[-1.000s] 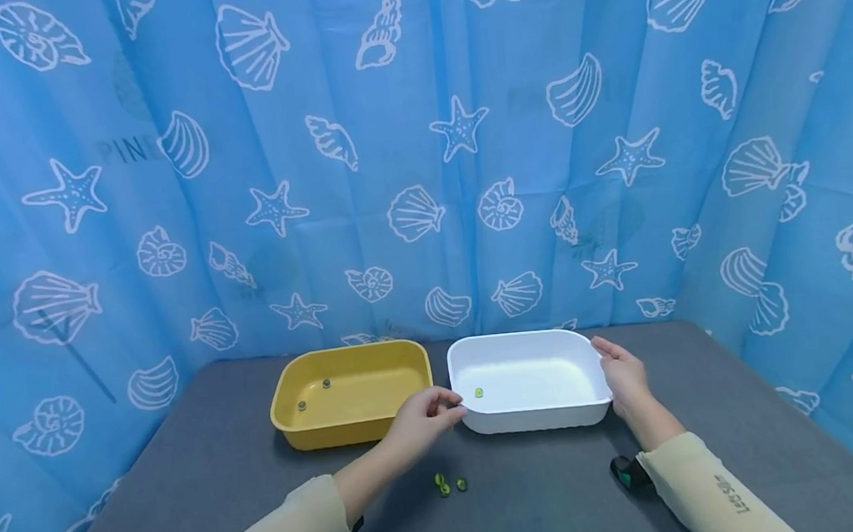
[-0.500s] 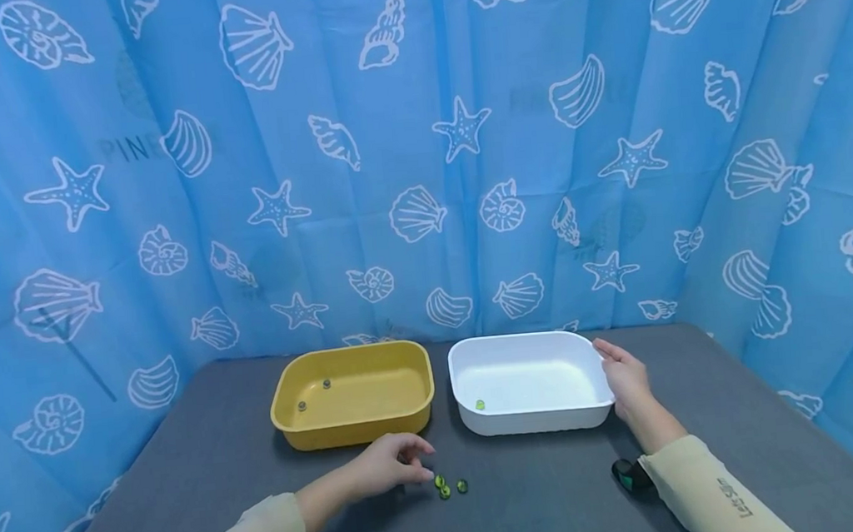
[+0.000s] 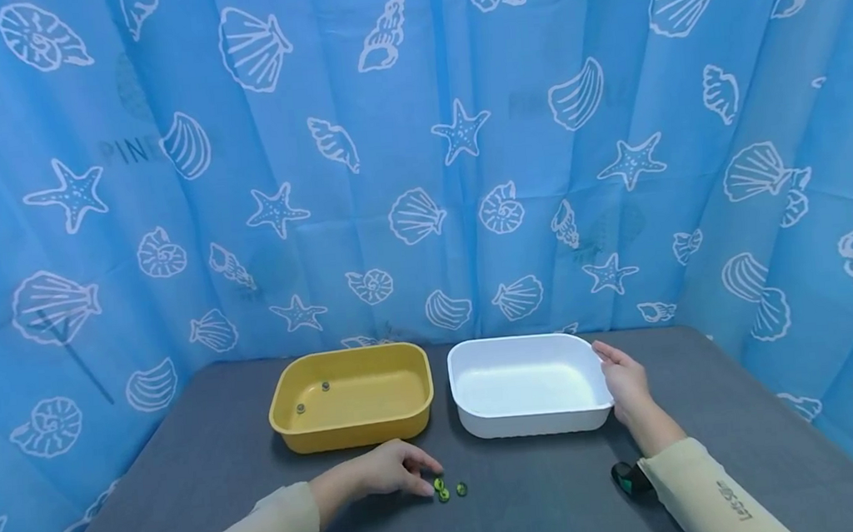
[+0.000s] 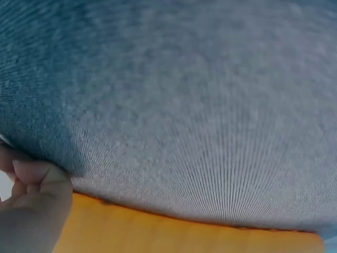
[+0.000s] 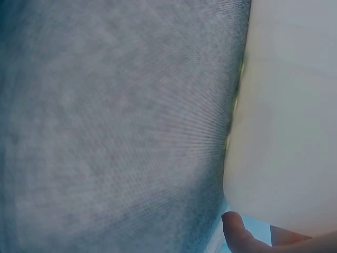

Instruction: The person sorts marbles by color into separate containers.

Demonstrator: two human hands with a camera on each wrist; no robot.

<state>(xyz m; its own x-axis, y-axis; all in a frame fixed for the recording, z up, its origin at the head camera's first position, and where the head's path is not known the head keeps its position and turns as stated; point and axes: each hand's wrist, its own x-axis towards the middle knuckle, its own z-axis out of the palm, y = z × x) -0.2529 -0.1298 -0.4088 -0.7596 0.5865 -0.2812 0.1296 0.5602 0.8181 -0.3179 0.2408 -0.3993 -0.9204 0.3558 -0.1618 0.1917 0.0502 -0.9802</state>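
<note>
My left hand (image 3: 401,468) hovers low over the grey table, thumb and forefinger apart. Its fingertips are right at two small round green pieces (image 3: 443,495), glossy like marbles; a third green piece (image 3: 462,489) lies just to their right. In the left wrist view, the fingertips (image 4: 34,171) show at the lower left and the green pieces are out of sight. At the right end of the white bin (image 3: 533,425), my right hand (image 3: 626,380) rests with straight fingers along the side. The right wrist view shows its thumb (image 5: 236,229) near the bin's corner.
A yellow bin (image 3: 353,437) stands left of the white one, a narrow gap between them. Inside it lie two small grey pieces (image 3: 326,386). A black object with a green patch (image 3: 627,477) is by the right sleeve. A blue shell-print curtain (image 3: 419,175) hangs behind.
My left hand has come from the white bin's left rim down to the green pieces. A green piece in that bin slid toward its near wall and is now out of sight. My right hand stayed.
</note>
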